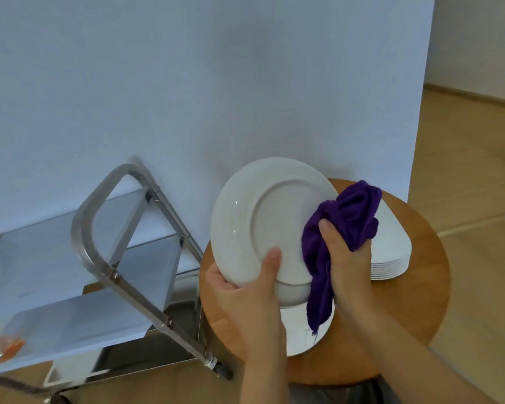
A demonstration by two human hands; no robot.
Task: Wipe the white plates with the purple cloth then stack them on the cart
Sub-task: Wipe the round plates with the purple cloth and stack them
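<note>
My left hand (247,290) grips the lower rim of a round white plate (260,217), tilted up so its underside faces me, thumb on the base ring. Bunched in my right hand (346,258), the purple cloth (344,225) is pressed against the plate's right edge, with one end hanging down. A stack of several white plates (391,252) sits on the round wooden table (414,301) behind my right hand. Another white plate (303,336) lies flat on the table beneath the cloth. To the left is the steel cart (123,252).
The cart has a tubular steel handle (85,228) and white shelves (70,325). An orange blurred object (3,345) sits at the far left edge. A white wall rises behind; wooden floor (464,170) stretches to the right.
</note>
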